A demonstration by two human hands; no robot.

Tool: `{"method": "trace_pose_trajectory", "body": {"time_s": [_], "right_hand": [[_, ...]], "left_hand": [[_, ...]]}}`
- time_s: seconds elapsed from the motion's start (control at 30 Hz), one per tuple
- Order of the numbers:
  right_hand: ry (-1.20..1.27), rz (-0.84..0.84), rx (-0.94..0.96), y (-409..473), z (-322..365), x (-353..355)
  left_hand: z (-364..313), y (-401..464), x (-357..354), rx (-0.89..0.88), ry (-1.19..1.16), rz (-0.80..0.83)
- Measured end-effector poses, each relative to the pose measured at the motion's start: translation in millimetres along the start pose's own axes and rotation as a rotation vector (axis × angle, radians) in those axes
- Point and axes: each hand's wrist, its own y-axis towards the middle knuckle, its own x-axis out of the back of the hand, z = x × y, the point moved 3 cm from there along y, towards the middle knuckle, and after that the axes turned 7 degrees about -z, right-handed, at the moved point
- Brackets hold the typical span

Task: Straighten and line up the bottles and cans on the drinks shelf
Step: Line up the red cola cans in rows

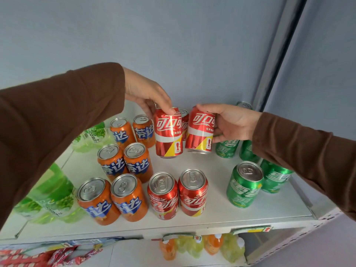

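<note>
Your left hand (146, 93) and right hand (231, 122) each grip a red cola can (168, 132) (200, 130) lifted at the shelf's (212, 166) twelve o'clock; set down carelessly, they could topple the orange cans (143, 130) at nine o'clock.

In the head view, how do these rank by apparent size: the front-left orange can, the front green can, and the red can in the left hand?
1. front-left orange can
2. front green can
3. red can in the left hand
Nearness inflates the front ones; the true sizes are probably alike.
</note>
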Motion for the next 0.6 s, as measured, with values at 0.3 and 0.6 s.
{"method": "trace_pose_trajectory", "body": {"time_s": [0.3, 0.6], "right_hand": [[-0.116, 0.080, 0.109, -1, -11, -16], [-0.237, 0.139, 0.093, 11, -32, -30]], "left_hand": [[0, 6, -25, 0.005, 0.213, -0.066], [10, 18, -64, 0.037, 0.426, -0.044]]}}
